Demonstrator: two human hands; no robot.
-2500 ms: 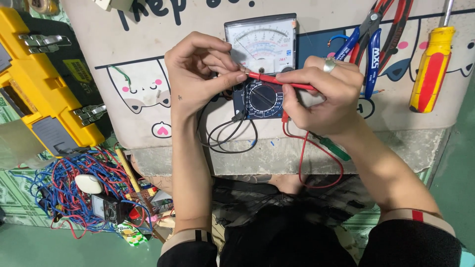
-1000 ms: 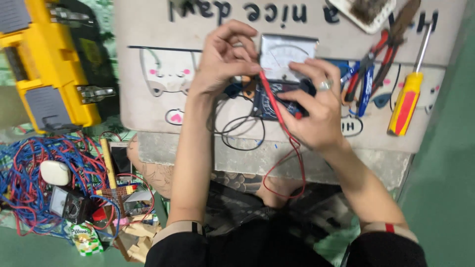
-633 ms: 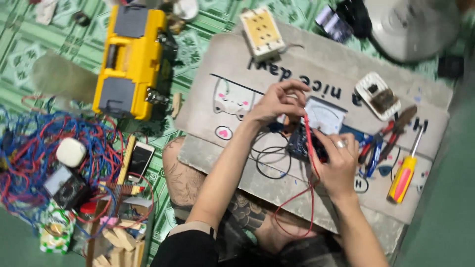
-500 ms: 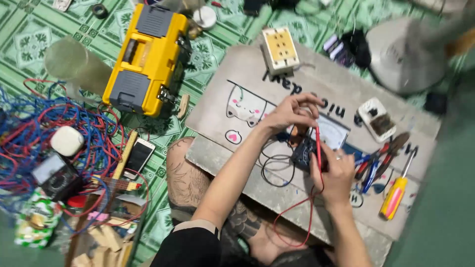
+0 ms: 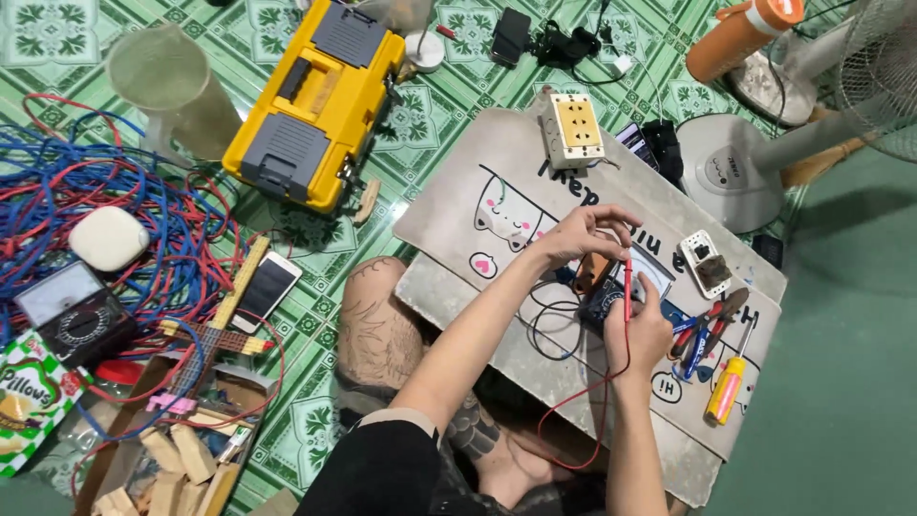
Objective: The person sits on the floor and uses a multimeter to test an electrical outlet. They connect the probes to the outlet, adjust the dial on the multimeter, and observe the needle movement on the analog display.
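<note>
Your hands cover most of the black analogue multimeter with the pale dial face (image 5: 638,279), so you only get a sliver of the dial and the dark body under your fingers. The black lead wires (image 5: 546,320) loop out from below your left wrist and where they end is hidden. The grey pedestal fan (image 5: 755,162) is cut off at the top right edge, and the green snack packet (image 5: 29,397) runs off the left edge.

Your left hand (image 5: 585,232) is curled, fingertips pinched together over the top of the thin red test probe (image 5: 628,287), just above the meter; whether it actually touches the probe tip is hard to tell. Your right hand (image 5: 638,333) is closed in a loose fist around the lower part of that probe, holding it upright, with the red lead (image 5: 573,401) trailing down from it and looping toward your knee.

The meter sits on the pale cat-print board (image 5: 458,205) across your lap, near the board's middle, just left of the blue-handled pliers (image 5: 695,334) and the yellow-and-red screwdriver (image 5: 726,387). The yellow plastic toolbox (image 5: 315,105) lies well apart on the green patterned floor mat (image 5: 315,248)
</note>
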